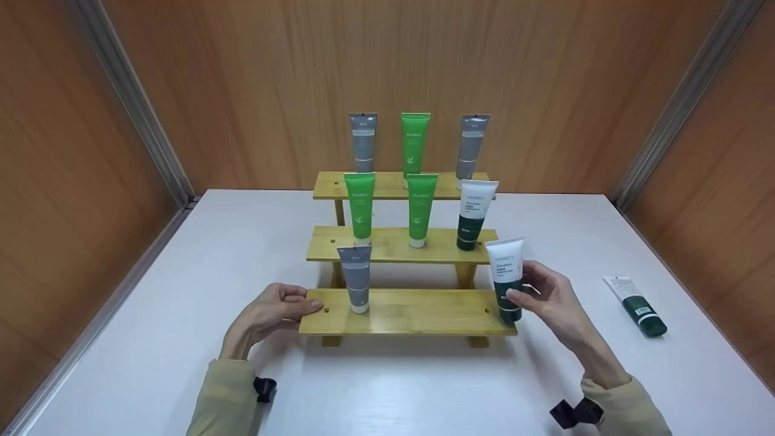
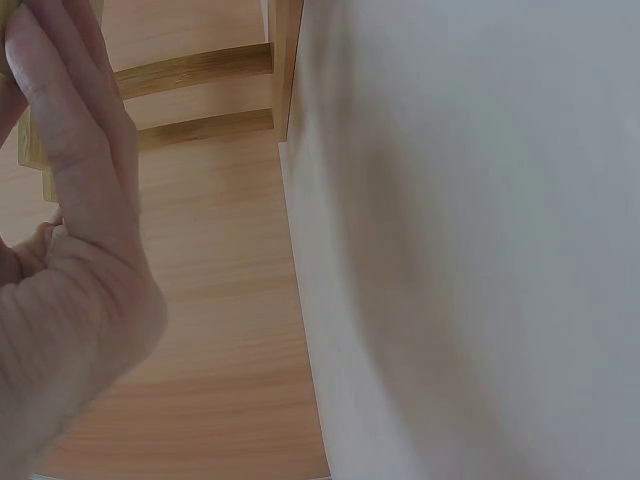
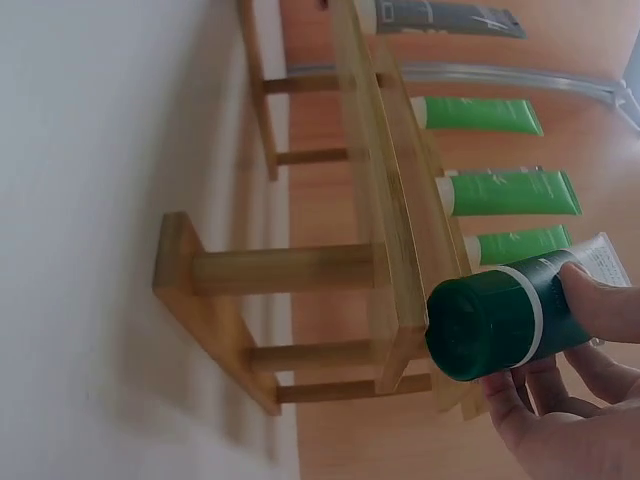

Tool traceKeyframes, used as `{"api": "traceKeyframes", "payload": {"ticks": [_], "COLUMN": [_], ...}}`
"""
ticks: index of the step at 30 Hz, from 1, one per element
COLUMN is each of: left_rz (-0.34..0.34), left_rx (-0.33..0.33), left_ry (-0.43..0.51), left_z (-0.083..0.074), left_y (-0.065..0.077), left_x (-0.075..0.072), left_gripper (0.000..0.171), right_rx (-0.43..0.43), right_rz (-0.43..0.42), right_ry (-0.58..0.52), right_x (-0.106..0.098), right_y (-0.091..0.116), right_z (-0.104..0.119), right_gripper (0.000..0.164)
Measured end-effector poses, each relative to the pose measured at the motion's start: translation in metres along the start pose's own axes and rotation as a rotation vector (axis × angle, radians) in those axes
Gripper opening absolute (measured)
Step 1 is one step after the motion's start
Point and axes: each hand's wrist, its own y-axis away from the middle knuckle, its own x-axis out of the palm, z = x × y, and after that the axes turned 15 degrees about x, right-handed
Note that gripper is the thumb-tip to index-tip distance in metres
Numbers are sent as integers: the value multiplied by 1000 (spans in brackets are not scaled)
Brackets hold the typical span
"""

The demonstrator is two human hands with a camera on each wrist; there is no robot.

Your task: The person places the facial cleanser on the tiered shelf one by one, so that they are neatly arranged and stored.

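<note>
A three-tier wooden display stand (image 1: 424, 312) stands on the white table. My left hand (image 1: 275, 312) holds the left end of its lowest board, thumb on top; in the left wrist view that hand (image 2: 80, 170) partly hides the board. My right hand (image 1: 554, 300) grips a white-and-dark-green squeeze tube (image 1: 507, 269), cap down, at the lowest board's right end. In the right wrist view its green cap (image 3: 470, 330) is close to the board edge; whether it touches, I cannot tell. A grey tube (image 1: 356, 278) stands cap down at the left of that board.
On the middle board stand two green tubes (image 1: 361, 206) and a white-and-green tube (image 1: 475, 212). The top board carries a green tube (image 1: 415, 145) between two grey tubes (image 1: 363, 142). Another white-and-green tube (image 1: 636, 306) lies on the table at right. Wooden panels (image 1: 387, 72) enclose the table.
</note>
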Motion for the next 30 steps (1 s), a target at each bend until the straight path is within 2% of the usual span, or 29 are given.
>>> {"api": "traceKeyframes", "payload": {"ticks": [14, 20, 30], "left_rz": [0, -8, 7], "left_rx": [-4, -5, 4], "left_ry": [-3, 3, 14], "left_z": [-1, -1, 0], "left_y": [0, 0, 1], "left_x": [0, 1, 0], "left_gripper": [36, 37, 34], "right_rx": [-20, -56, -66], "right_rz": [15, 39, 61], "right_ry": [-11, -41, -93], "right_x": [31, 42, 58], "right_y": [-8, -12, -19], "right_z": [15, 19, 24], "right_gripper": [55, 53, 56]}}
